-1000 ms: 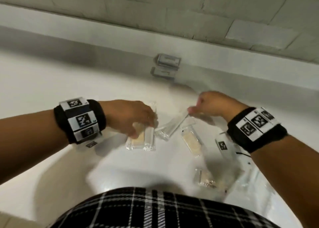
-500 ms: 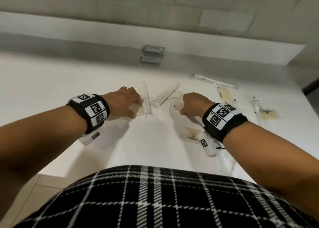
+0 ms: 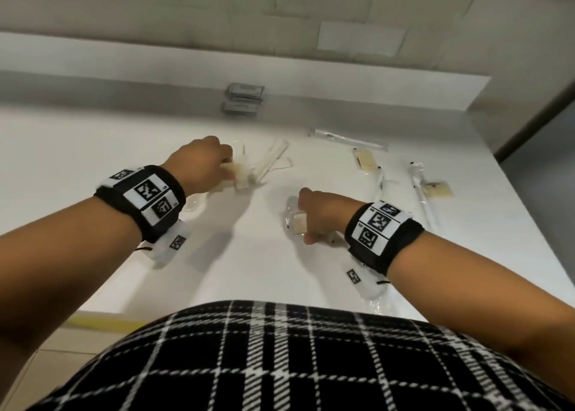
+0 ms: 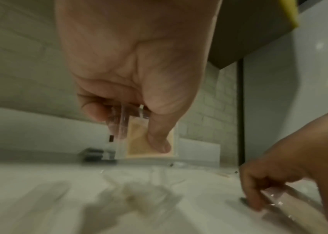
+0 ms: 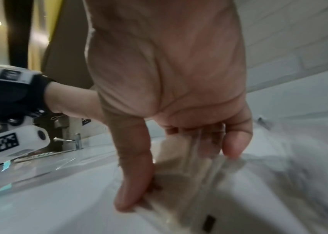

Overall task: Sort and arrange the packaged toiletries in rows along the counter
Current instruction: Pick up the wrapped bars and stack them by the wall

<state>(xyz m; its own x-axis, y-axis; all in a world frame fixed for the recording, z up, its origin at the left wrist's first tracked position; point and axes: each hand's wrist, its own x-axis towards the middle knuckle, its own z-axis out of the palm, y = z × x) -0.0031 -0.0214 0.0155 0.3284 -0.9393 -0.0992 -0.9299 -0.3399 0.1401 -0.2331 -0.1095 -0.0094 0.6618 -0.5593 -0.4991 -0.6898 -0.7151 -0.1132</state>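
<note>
While both hands (image 3: 202,168) (image 3: 320,214) grip packets, two grey boxes (image 3: 244,97) behind.

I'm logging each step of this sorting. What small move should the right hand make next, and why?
Probably carry its packet right and lay it beside the beige packets already set out there. The right hand grips a clear packet with a beige insert of the same look, while the left hand holds another by the loose pile, so like seems to go with like.
</note>
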